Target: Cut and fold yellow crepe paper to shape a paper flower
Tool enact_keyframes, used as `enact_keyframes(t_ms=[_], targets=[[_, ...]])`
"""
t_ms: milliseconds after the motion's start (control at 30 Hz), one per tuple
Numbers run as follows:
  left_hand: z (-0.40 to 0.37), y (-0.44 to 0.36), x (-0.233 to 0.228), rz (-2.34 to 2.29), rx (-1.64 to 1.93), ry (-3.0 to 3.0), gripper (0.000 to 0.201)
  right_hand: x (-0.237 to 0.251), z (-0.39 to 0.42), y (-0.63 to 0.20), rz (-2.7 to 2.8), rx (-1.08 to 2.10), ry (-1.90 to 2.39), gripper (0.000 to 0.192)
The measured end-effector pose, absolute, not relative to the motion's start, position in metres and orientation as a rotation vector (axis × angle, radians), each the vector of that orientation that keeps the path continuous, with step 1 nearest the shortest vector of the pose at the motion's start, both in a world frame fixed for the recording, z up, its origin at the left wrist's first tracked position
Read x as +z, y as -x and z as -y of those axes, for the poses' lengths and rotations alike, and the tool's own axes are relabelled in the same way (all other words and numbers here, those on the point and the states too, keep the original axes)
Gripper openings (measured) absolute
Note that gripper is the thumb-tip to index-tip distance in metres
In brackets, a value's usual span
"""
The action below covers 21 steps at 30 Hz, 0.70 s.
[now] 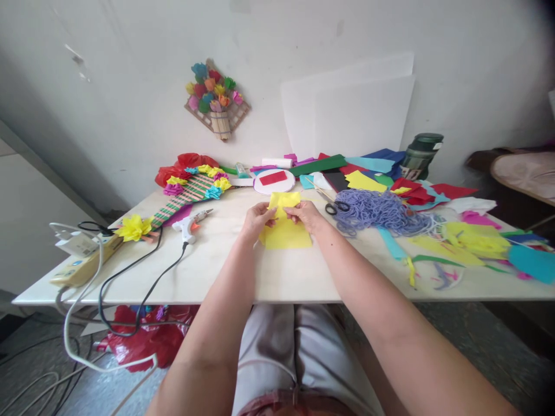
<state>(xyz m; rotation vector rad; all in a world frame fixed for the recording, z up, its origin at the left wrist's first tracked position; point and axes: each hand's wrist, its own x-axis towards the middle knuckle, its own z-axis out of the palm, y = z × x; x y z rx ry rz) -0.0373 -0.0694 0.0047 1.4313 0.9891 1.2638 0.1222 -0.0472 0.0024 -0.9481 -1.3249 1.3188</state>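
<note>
A piece of yellow crepe paper (288,236) hangs between my two hands over the middle of the table. My left hand (260,219) pinches its left side, and my right hand (307,215) grips the right side with thumb and fingers together. Just behind the paper lies a white oval disc (261,186) with a red paper strip (273,178) on it. To the right of my right hand are black-handled scissors (336,208) beside a heap of purple yarn (377,211). Left of my left hand, a white glue gun (186,229) rests on the table.
A woven decoration with paper flowers (191,196) lies at the left, near a power strip (87,260) with trailing cables. Coloured paper scraps (468,240) cover the right side. A dark green jar (422,156) stands at the back. Red plastic bags (147,341) lie below the table.
</note>
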Motion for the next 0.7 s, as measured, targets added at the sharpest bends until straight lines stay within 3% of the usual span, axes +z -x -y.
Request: enact_keyframes(t_ms=[700], targets=[[0.0679,0.0404,0.002,-1.069,1.227,-1.508,0.032,0.0032,0.0437,-0.1298,1.262,1.313,0.874,0.028]])
